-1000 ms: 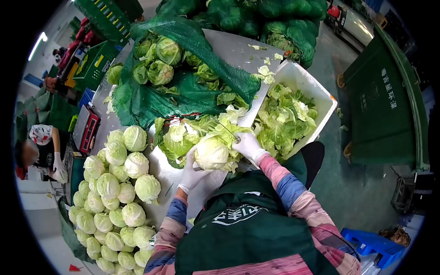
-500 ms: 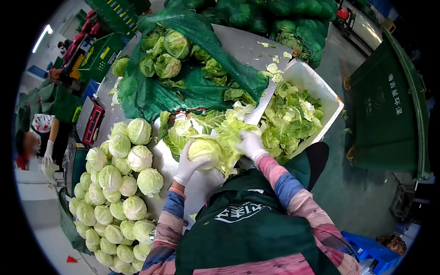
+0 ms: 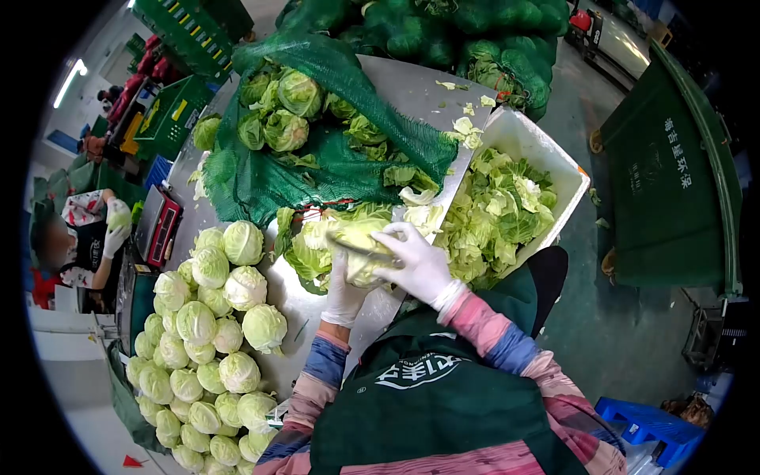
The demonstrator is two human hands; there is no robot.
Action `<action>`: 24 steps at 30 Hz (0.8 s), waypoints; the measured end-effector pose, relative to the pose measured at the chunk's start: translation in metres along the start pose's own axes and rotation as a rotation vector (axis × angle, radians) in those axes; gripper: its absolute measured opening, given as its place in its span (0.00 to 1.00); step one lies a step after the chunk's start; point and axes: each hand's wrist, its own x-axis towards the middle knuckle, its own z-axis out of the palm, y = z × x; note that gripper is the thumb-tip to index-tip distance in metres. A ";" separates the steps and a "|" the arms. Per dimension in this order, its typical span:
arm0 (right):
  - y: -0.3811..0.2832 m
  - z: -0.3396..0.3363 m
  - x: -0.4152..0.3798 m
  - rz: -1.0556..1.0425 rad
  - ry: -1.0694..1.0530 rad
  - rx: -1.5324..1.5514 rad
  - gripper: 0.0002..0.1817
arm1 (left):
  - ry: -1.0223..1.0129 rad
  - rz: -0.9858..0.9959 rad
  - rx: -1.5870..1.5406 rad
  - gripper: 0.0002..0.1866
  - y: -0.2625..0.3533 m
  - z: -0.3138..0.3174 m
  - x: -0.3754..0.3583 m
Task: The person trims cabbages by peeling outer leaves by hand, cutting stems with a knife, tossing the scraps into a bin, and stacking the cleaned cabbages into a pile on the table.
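At frame centre both gloved hands hold one cabbage [image 3: 358,252] above the table [image 3: 412,87]: the left hand [image 3: 345,294] cups it from below, the right hand [image 3: 416,264] wraps its side. A trimmed pile [image 3: 202,332] lies lower left; a leaf-filled bin [image 3: 546,154] sits right.

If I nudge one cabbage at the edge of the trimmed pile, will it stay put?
Probably not. The trimmed cabbages are round and smooth, heaped loosely on a slick metal table, so an edge head would likely roll. They look dense, likely heavy for their size.
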 end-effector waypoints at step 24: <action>0.081 0.015 0.004 0.218 -0.275 -0.305 0.31 | 0.097 0.438 1.610 0.62 -0.016 0.020 0.049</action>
